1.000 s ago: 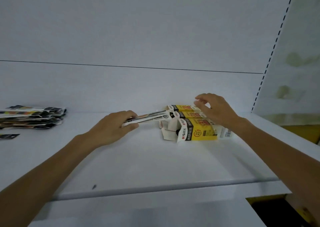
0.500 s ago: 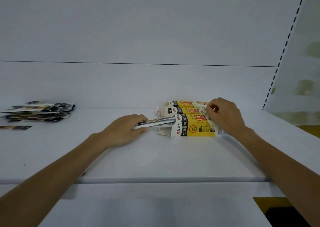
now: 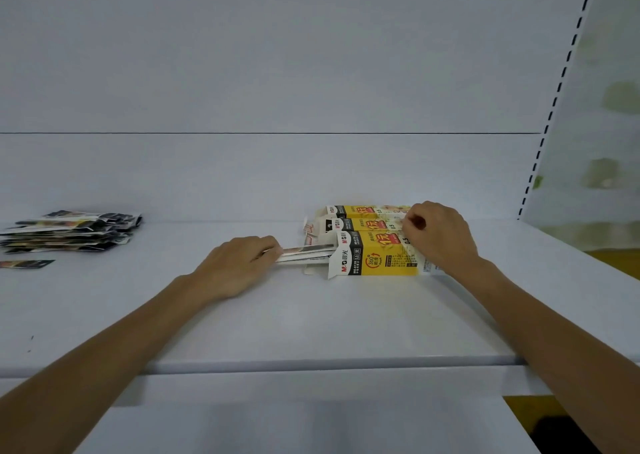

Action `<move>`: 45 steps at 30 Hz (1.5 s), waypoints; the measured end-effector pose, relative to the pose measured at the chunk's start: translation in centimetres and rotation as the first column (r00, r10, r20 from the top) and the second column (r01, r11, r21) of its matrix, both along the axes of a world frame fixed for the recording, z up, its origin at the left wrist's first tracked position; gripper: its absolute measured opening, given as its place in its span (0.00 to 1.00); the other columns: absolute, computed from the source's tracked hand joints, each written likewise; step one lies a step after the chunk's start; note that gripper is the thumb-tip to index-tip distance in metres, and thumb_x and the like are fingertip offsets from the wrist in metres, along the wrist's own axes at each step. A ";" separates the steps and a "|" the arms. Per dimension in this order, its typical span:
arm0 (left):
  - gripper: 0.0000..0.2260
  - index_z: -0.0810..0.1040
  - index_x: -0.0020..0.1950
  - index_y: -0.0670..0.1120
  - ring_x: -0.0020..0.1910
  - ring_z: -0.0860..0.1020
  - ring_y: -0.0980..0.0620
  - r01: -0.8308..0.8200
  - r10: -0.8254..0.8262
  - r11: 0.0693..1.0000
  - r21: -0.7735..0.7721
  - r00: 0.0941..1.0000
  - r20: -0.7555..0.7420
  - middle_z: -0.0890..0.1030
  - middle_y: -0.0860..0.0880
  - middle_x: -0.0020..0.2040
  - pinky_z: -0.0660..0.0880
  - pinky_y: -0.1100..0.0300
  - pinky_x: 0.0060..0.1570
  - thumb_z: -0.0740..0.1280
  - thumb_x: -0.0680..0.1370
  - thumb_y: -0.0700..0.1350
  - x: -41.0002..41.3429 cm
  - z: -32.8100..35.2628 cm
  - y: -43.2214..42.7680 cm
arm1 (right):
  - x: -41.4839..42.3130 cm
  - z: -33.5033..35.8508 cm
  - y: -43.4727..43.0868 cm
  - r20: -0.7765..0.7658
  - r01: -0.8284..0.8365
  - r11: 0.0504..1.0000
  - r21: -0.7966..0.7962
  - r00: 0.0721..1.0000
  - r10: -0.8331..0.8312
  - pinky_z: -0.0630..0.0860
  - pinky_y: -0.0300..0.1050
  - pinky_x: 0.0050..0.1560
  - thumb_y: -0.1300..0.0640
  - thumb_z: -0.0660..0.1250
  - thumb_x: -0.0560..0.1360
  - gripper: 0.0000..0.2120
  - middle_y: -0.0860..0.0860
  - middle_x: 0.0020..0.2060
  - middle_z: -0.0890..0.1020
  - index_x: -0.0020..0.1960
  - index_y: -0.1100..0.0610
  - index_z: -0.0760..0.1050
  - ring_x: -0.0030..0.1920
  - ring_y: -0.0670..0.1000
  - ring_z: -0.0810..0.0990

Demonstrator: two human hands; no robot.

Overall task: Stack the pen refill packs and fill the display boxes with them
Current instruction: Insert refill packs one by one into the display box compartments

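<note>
The left hand (image 3: 239, 266) is gripping a slim bundle of refill packs (image 3: 306, 252), feeding it into the yellow cardboard display box (image 3: 381, 258). The right hand (image 3: 441, 237), fingers curled, is gripping that box, likely steadying it.

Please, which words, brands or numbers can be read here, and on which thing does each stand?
"M&G晨光": white left end of the nearest display box.
"360°": in a circle on its yellow side.
"1元" and "0.5": on its top, and also on the middle display box.
Small print on the boxes, and the print on the stack of refill packs: too blurred to read.
</note>
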State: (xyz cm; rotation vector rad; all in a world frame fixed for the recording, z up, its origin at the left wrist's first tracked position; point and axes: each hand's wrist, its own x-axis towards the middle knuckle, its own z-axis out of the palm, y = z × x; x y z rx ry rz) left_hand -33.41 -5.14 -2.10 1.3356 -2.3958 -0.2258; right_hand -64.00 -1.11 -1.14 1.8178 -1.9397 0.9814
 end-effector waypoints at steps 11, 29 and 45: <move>0.14 0.74 0.60 0.53 0.57 0.73 0.52 0.145 -0.080 0.967 0.210 0.954 -0.289 0.76 0.51 0.57 0.68 0.58 0.53 0.54 0.80 0.42 -5.8 1.3 0.5 | 0.3 0.2 0.0 -0.023 0.017 1.000 -0.012 1.000 -0.017 0.65 0.42 0.32 0.57 0.61 0.75 0.11 0.54 0.37 0.80 0.40 0.62 0.76 0.37 0.54 0.76; 0.18 0.68 0.62 0.50 0.40 0.75 0.56 0.009 0.018 0.995 0.095 0.960 -0.281 0.75 0.54 0.48 0.71 0.64 0.39 0.67 0.74 0.45 -4.0 1.0 1.7 | -0.2 -0.9 0.4 0.302 -0.017 0.980 0.199 0.952 -0.045 0.62 0.50 0.65 0.50 0.58 0.78 0.23 0.59 0.69 0.63 0.68 0.63 0.64 0.68 0.58 0.62; 0.16 0.76 0.37 0.48 0.41 0.76 0.51 -0.305 0.296 0.952 0.004 0.920 -0.257 0.79 0.53 0.39 0.67 0.58 0.37 0.69 0.70 0.60 -6.6 0.2 0.1 | -2.1 -1.6 0.9 0.460 0.069 0.993 0.094 0.882 -0.105 0.68 0.52 0.56 0.46 0.56 0.78 0.19 0.55 0.60 0.69 0.60 0.59 0.69 0.58 0.54 0.70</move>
